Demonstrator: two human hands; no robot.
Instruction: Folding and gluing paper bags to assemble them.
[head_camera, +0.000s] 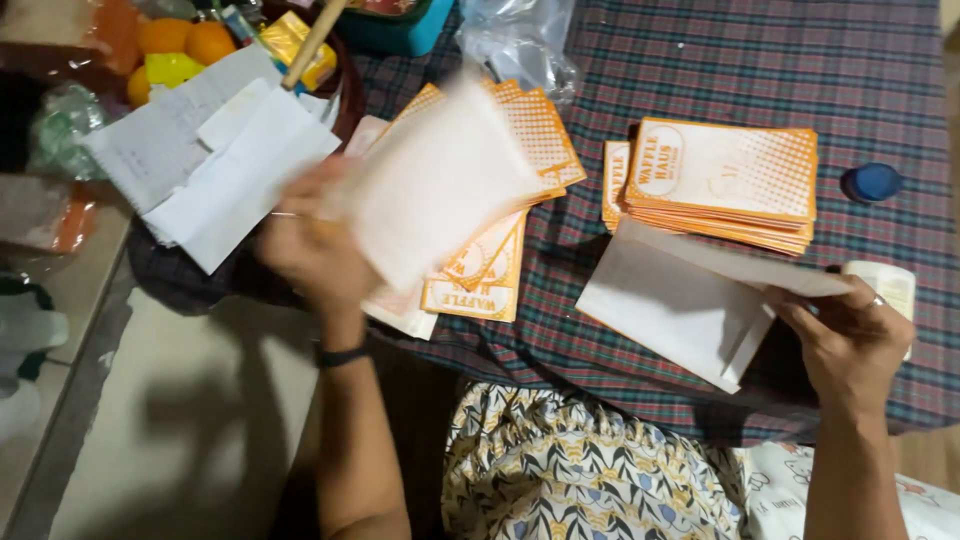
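Note:
My left hand (312, 243) holds up a white paper bag (430, 185), blurred with motion, above a loose spread of orange-and-white paper bags (490, 270). My right hand (850, 345) rests at the table's right side, its fingers on the edge of a white unfolded paper piece (680, 305) lying flat on the plaid tablecloth (700, 60). A neat stack of orange-printed bags (725, 185) lies just beyond that sheet. A small white container (893, 283) stands by my right fingers.
A blue bottle cap (873, 182) lies at the far right. White papers (215, 160), a wooden stick (312, 42), oranges (185, 40) and a yellow item fill the upper left. Clear plastic bags (520, 40) lie at the table's far edge. Patterned fabric (590, 470) covers my lap.

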